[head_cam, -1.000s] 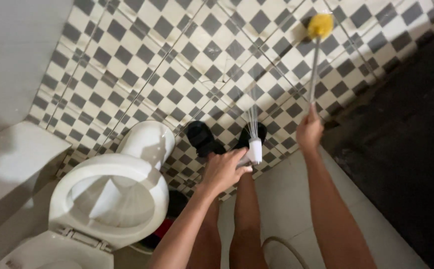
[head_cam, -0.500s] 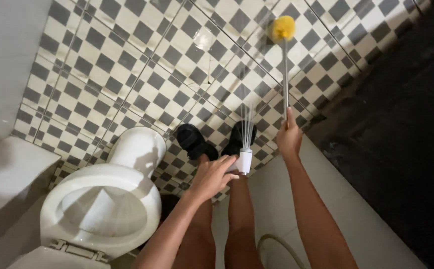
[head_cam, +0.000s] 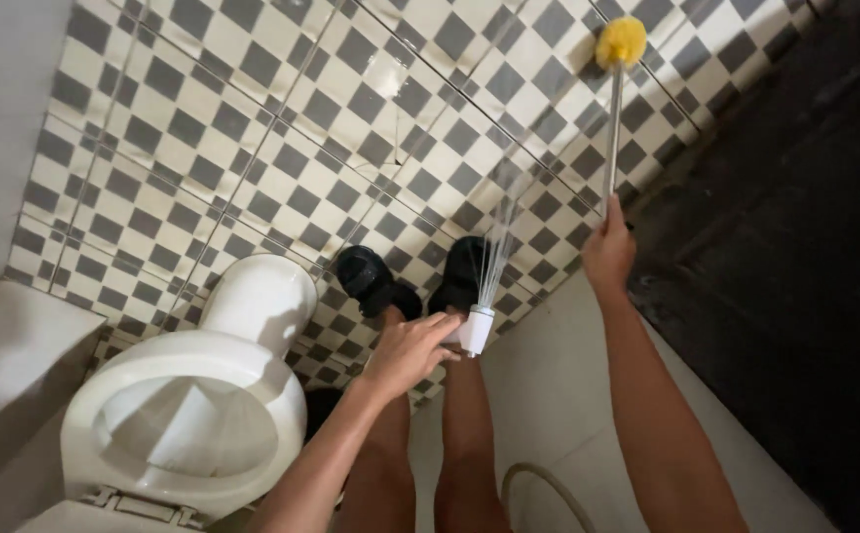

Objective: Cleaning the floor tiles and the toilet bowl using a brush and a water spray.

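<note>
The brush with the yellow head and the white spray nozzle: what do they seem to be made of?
The long brush with the yellow head looks like synthetic bristles or sponge on a shiny, probably metal, rod. The small white spray nozzle looks like smooth glossy plastic.

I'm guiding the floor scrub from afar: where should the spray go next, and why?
Probably swing the sprayer in the left hand towards the yellow brush head. The water is landing on the checkered tiles near the black slippers, away from where the right hand holds the brush.
</note>
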